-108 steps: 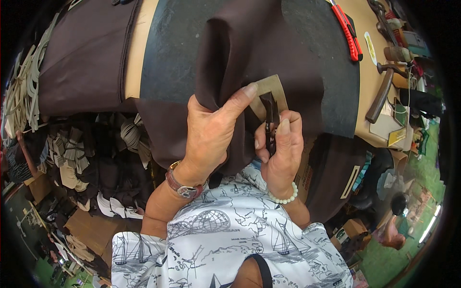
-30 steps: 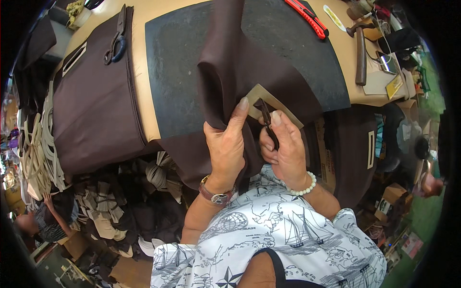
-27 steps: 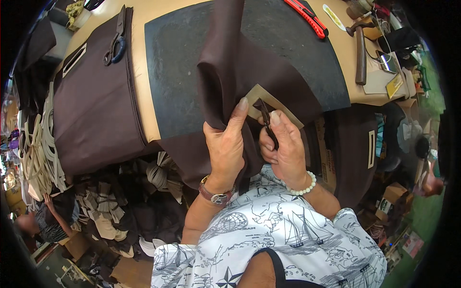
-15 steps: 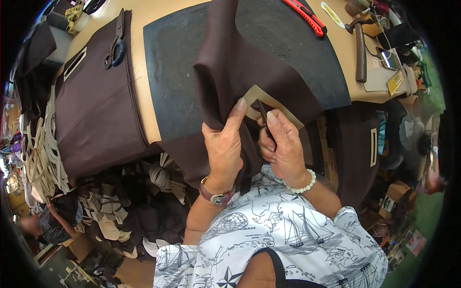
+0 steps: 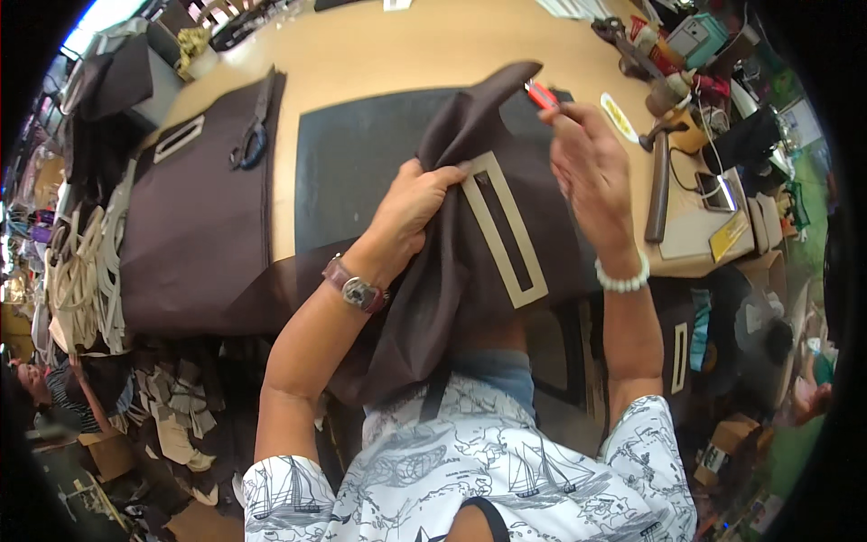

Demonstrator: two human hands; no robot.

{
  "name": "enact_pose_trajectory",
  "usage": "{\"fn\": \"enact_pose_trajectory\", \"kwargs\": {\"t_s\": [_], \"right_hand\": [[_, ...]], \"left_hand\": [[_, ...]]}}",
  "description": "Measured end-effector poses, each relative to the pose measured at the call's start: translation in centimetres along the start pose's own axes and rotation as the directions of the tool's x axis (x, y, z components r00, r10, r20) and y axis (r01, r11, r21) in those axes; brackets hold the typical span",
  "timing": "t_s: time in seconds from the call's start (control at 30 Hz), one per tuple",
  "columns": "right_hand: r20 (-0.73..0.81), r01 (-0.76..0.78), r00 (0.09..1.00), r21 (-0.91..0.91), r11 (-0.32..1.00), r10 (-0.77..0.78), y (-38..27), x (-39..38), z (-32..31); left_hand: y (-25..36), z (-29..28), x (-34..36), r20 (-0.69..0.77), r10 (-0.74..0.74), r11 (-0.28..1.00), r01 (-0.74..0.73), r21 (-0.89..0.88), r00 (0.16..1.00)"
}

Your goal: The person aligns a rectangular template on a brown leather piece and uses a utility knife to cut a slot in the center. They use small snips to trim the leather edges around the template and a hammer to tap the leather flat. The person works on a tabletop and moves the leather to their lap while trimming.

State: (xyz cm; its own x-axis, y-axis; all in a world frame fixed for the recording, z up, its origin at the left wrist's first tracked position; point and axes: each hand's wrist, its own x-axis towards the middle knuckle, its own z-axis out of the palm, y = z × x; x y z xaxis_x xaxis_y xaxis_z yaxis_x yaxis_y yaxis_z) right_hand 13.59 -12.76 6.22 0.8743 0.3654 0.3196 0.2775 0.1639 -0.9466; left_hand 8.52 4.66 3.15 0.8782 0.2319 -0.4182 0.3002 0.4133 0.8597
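Observation:
My left hand (image 5: 411, 210) is closed on bunched dark brown fabric (image 5: 533, 208), its thumb at the upper corner of a beige rectangular frame (image 5: 522, 242). The frame lies on the fabric, with a long narrow slot showing dark brown inside. A small dark point of material shows at the slot's upper end. My right hand (image 5: 591, 172), slightly blurred, reaches over the mat's far right part. Its fingers close on a red utility knife (image 5: 542, 95), whose lower part the hand hides.
A dark cutting mat (image 5: 352, 172) lies under the fabric on the tan table (image 5: 388, 54). To the left, scissors (image 5: 251, 144) rest on stacked brown fabric (image 5: 203, 235). A hammer (image 5: 659, 185) and a phone (image 5: 716, 191) lie on the right. Pale strips (image 5: 86, 271) hang left.
My right hand has let go of the dark pointed piece at the frame and moved up and right to the utility knife. The frame now lies turned, fully showing its slot.

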Motion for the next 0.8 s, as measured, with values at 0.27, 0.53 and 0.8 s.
{"fn": "enact_pose_trajectory", "kwargs": {"t_s": [0.27, 0.53, 0.8], "right_hand": [[0.297, 0.131, 0.955, -0.429, 0.894, 0.003, 3.1, 3.4, -1.3], [0.448, 0.403, 0.881, -0.540, 0.739, -0.153, 4.3, 2.6, -0.8], [0.442, 0.433, 0.875, -0.537, 0.724, -0.197, 5.4, 3.1, -0.8]], "left_hand": [[0.0, -0.4, 4.3, 0.031, -0.088, 0.987, 0.091, -0.135, 0.996], [-0.7, -0.2, 3.3, -0.036, -0.093, 0.985, 0.087, -0.147, 0.995], [-1.4, -0.5, 3.7, 0.000, -0.075, 0.994, 0.075, -0.078, 0.997]]}}
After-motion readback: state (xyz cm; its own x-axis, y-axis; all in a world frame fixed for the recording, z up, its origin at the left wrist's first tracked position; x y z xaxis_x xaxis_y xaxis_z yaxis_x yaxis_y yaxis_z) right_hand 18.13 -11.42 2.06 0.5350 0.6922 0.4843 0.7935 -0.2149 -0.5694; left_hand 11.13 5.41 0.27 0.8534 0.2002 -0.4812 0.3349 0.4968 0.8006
